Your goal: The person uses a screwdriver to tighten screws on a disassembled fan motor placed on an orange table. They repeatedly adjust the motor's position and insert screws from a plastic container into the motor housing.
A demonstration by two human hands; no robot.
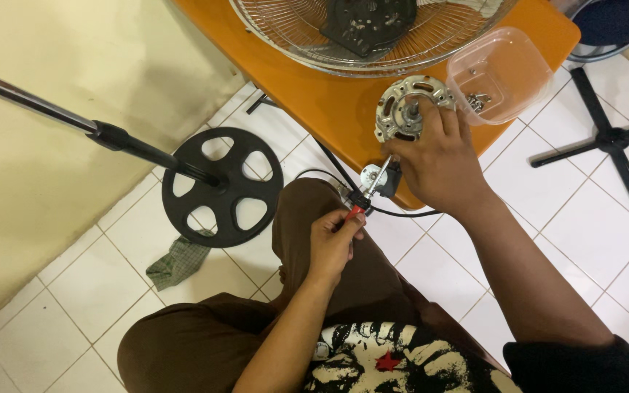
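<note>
Down at the near edge of the orange tabletop [343,109], the left hand [333,244] is clenched around the red and black handle of a screwdriver [367,193], whose metal shaft slants up and to the right toward a small black part [386,177] at the tabletop's rim. The right hand [442,160] is pressed over a round silver fan motor housing [410,108], fingers curled over its near side and grasping it, with the thumb lying just beside the screwdriver's tip. The motor housing sits on the tabletop close to that edge, its slotted face turned upward. A black cable [402,213] loops from the small part out under the right wrist.

Just beside the motor to the right, a clear plastic container [500,73] rests on the tabletop with a few small screws [478,100] in its corner. Behind it lies a wire fan grille [373,36] with a black plate at its centre. On the white tiled floor [562,218] to the left stands a black spoked fan base [220,185] with a metal pole [30,102] tilted away from it, and a crumpled green cloth [177,262] touches the base's near edge. A black chair base [609,138] stands at right.
</note>
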